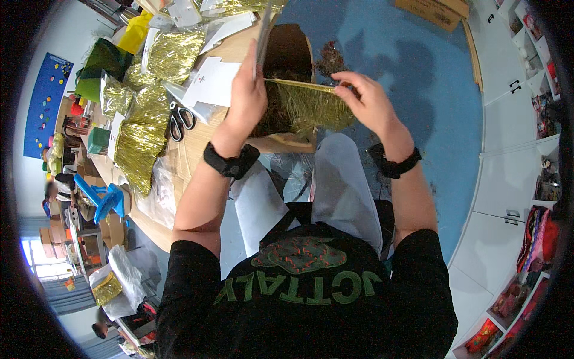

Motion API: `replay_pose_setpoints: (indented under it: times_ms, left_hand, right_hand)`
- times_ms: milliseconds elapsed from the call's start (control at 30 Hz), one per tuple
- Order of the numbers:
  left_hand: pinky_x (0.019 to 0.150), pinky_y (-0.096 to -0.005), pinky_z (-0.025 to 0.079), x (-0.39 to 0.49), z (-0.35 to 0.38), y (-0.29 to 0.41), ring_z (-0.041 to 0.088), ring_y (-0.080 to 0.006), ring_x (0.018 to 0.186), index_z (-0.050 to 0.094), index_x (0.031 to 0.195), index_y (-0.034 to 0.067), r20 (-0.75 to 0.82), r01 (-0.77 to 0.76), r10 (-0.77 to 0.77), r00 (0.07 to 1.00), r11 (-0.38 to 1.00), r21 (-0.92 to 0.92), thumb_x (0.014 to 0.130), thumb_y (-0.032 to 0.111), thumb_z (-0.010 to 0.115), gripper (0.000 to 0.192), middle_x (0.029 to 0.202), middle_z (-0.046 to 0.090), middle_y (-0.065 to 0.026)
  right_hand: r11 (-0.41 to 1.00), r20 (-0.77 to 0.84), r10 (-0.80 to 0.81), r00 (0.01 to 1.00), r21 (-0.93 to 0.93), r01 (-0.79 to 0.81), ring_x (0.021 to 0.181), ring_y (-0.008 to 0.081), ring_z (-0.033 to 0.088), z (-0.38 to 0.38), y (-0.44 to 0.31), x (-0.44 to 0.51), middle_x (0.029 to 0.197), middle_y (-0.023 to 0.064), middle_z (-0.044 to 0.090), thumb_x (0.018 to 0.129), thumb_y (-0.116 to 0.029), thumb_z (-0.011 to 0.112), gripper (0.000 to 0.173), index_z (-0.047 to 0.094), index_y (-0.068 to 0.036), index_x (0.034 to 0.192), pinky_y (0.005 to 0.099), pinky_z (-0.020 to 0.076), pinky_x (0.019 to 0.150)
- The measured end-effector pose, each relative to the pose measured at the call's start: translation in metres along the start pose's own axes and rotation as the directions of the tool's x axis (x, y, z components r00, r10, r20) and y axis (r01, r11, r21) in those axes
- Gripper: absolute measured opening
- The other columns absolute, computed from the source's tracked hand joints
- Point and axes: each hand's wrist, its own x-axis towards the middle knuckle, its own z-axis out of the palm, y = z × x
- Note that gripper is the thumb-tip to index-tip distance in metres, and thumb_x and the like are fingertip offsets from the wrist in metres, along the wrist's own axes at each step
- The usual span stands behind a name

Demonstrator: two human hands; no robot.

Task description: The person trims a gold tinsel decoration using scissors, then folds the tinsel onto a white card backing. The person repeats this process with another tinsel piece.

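Note:
A strip of gold tinsel fringe is stretched between my hands, its strands hanging over an open cardboard box. My right hand pinches the right end of its top band between thumb and fingers. At the band's left end is my left hand, upright with its fingers closed along a thin, greyish flat piece that I cannot identify. Black-handled scissors lie on the wooden table to the left, beside a gold tinsel bundle and a white card bearing writing.
More gold tinsel in clear plastic covers the wooden table. A blue tape-dispenser-like device stands at its edge. Tinsel scraps lie on the blue floor. White cabinets line the right side. People are in the background at far left.

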Motion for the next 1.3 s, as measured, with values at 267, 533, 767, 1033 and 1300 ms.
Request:
replay_pose_setpoints:
  times_ms: [267, 533, 767, 1033, 1300]
  left_hand:
    - [0.083, -0.0317, 0.047, 0.005, -0.036, 0.029, 0.060, -0.0217, 0.093, 0.055, 0.120, 0.000, 0.055, 0.150, -0.142, 0.988, 0.971, -0.186, 0.100, 0.009, 0.042, 0.026, 0.103, 0.065, -0.0173]
    - [0.085, -0.0282, 0.053, -0.017, -0.020, 0.030, 0.061, -0.0198, 0.103, 0.048, 0.125, -0.005, 0.623, 0.805, -0.528, 0.577, 0.235, -0.545, 0.095, 0.010, 0.052, 0.033, 0.120, 0.059, -0.0124]
    - [0.104, -0.0368, 0.045, -0.028, -0.016, 0.032, 0.052, -0.0288, 0.122, 0.039, 0.132, -0.012, 0.729, 0.758, -0.340, 0.594, -0.066, -0.649, 0.096, 0.002, 0.044, 0.038, 0.134, 0.048, -0.0240]
    - [0.101, -0.0370, 0.048, -0.034, -0.007, 0.016, 0.055, -0.0311, 0.119, 0.038, 0.133, -0.012, 0.768, 0.731, -0.175, 0.617, -0.233, -0.641, 0.097, 0.001, 0.044, 0.039, 0.133, 0.049, -0.0255]
    - [0.096, -0.0352, 0.051, -0.034, -0.011, 0.022, 0.058, -0.0306, 0.115, 0.042, 0.129, -0.012, 0.790, 0.768, -0.173, 0.588, -0.188, -0.612, 0.093, -0.001, 0.049, 0.038, 0.130, 0.052, -0.0243]
  right_hand:
    - [0.969, -0.093, -0.207, 0.974, -0.156, 0.191, 0.063, 0.0183, 0.056, -0.061, -0.058, 0.003, 0.073, 0.0069, 0.061, 0.075, -0.009, 0.077, 0.013, 0.069, -0.002, 0.082, 0.0293, 0.0432, 0.057]
    - [0.998, -0.059, 0.065, 0.996, -0.024, -0.066, 0.063, 0.0085, 0.051, -0.049, -0.017, 0.003, 0.068, 0.0008, 0.057, 0.081, -0.012, 0.073, 0.011, 0.070, -0.002, 0.080, 0.0252, 0.0386, 0.057]
    - [0.962, -0.013, 0.250, 0.968, 0.117, -0.247, 0.066, 0.0067, 0.055, -0.024, 0.029, -0.002, 0.074, 0.0017, 0.067, 0.083, -0.016, 0.073, 0.014, 0.072, -0.002, 0.083, 0.0251, 0.0415, 0.059]
    - [0.944, 0.038, 0.289, 0.956, 0.152, -0.292, 0.067, 0.0083, 0.057, -0.016, 0.044, -0.009, 0.076, 0.0032, 0.068, 0.084, -0.017, 0.073, 0.015, 0.072, -0.002, 0.087, 0.0261, 0.0438, 0.061]
    - [0.940, 0.051, 0.278, 0.959, 0.192, -0.283, 0.065, 0.0068, 0.054, -0.012, 0.047, -0.017, 0.073, 0.0019, 0.067, 0.085, -0.016, 0.071, 0.015, 0.072, -0.001, 0.089, 0.0249, 0.0424, 0.059]
